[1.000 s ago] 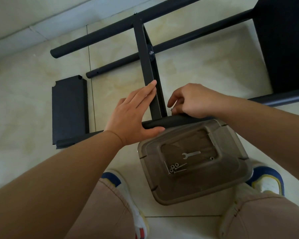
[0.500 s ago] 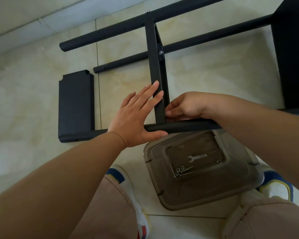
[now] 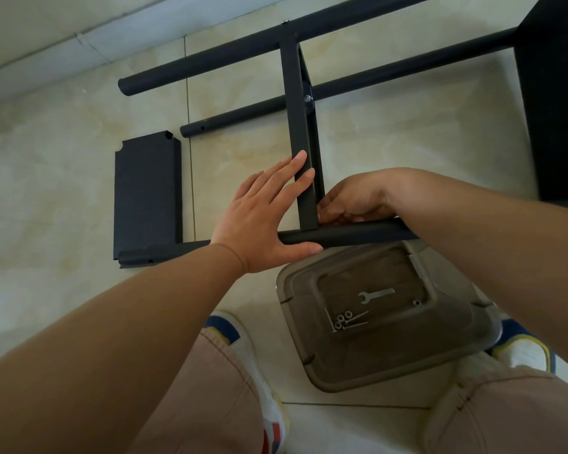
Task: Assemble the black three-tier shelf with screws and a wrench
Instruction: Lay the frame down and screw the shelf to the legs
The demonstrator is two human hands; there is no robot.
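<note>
Glossy beige floor tiles (image 3: pixel 63 198) run under everything, with a pale wall base along the far edge. On them the left hand (image 3: pixel 259 217) lies flat with straight fingers against the upright black metal shelf panel (image 3: pixel 297 132), its thumb hooked under the near black round metal tube (image 3: pixel 348 235) — the palm presses where panel and tube meet. The right hand (image 3: pixel 351 201) sits just across the panel at that same joint, fingers curled in toward the corner; whether they pinch anything cannot be told. Two more black tubes (image 3: pixel 243 59) lie beyond, joined to the panel's far end, and a loose flat black shelf board (image 3: pixel 146 198) lies on the floor to the left. Close to the knees, a translucent grey plastic lid (image 3: pixel 387 326) holds a small silver flat wrench (image 3: pixel 374 294) and a cluster of silver screws and washers (image 3: pixel 343 321) — all untouched.
</note>
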